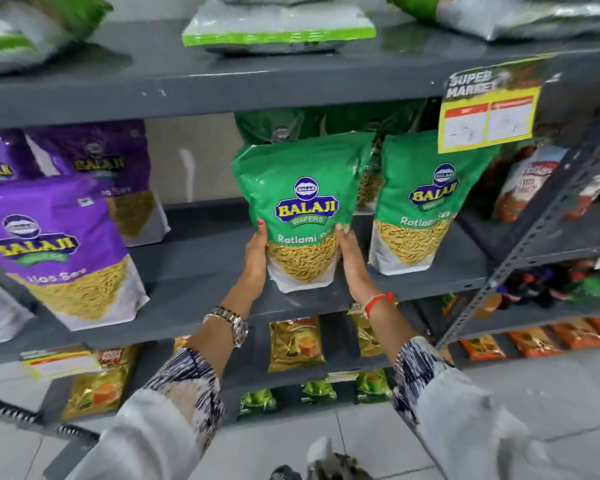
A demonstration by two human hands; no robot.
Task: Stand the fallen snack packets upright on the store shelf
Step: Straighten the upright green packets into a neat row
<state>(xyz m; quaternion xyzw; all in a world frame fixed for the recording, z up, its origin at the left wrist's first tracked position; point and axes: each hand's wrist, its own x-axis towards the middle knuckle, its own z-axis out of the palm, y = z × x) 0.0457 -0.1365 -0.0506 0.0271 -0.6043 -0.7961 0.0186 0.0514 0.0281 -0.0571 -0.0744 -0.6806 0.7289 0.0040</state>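
Note:
A green Balaji snack packet [300,206] stands upright at the middle of the grey shelf [201,268], its base at the shelf's front part. My left hand [257,252] grips its lower left side and my right hand [350,252] grips its lower right side. A second green packet [423,209] stands upright just to the right. More green packets [278,128] stand behind them, partly hidden.
Purple Balaji packets [54,251] stand at the left of the same shelf, with a bare gap between them and the green ones. A yellow price tag [487,116] hangs from the shelf above. Red packets [523,181] fill the adjacent rack. Smaller yellow packets [295,342] sit on lower shelves.

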